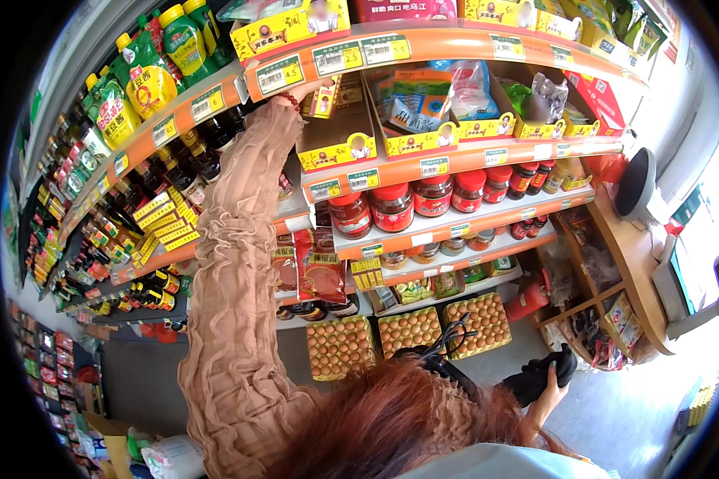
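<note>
My left arm, in a ruffled tan sleeve, stretches up to the shelves. A red bead bracelet circles the wrist. My left hand (306,94) is partly hidden under the upper shelf edge, its fingers closed at a small yellow box (324,97). That box is tilted at the back left of a yellow-fronted display tray (335,155), beside more small boxes (350,89). Low on the right, my right hand (550,393) is closed around a soft-looking black item (535,382); its exact kind I cannot make out. Reddish hair covers part of the lower middle.
Trays of packets (419,100) continue rightward. Below stand red-lidded jars (392,209), with egg trays (407,334) on the floor. Sauce pouches (148,84) and bottles line the left shelves. A wooden counter (627,263) curves along the right.
</note>
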